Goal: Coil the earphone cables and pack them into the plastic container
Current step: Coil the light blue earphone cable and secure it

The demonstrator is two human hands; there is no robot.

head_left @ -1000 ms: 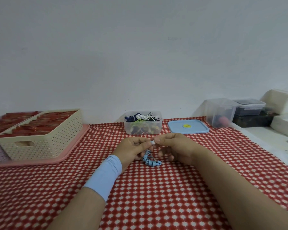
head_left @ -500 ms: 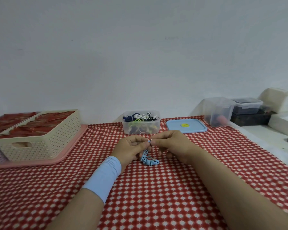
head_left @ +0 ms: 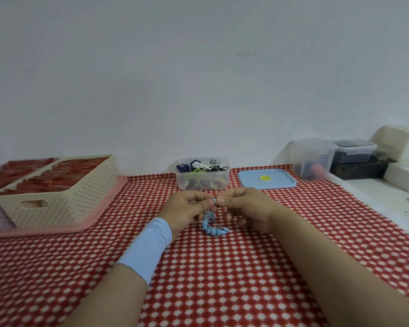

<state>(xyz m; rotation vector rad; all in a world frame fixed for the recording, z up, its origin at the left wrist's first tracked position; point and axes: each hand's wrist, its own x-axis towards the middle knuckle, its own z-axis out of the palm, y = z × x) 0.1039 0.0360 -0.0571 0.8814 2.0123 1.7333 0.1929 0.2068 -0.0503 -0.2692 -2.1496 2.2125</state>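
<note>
The light blue earphone cable (head_left: 213, 226), limp, light, probably springy: left hand (head_left: 187, 210) and right hand (head_left: 246, 208) both pinch its top end; hold the wound middle.

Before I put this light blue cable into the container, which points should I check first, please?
1. Grip on the light blue cable: ok. The left hand and right hand pinch one end between them.
2. Coil finished and tidy: cannot tell. The bundle hangs below the fingers.
3. Plastic container open: ok. Its blue lid lies beside it.
4. Room inside: cannot tell. The other cables already reach the rim.
5. Container within reach: probably ok. It stands just behind the hands.
</note>
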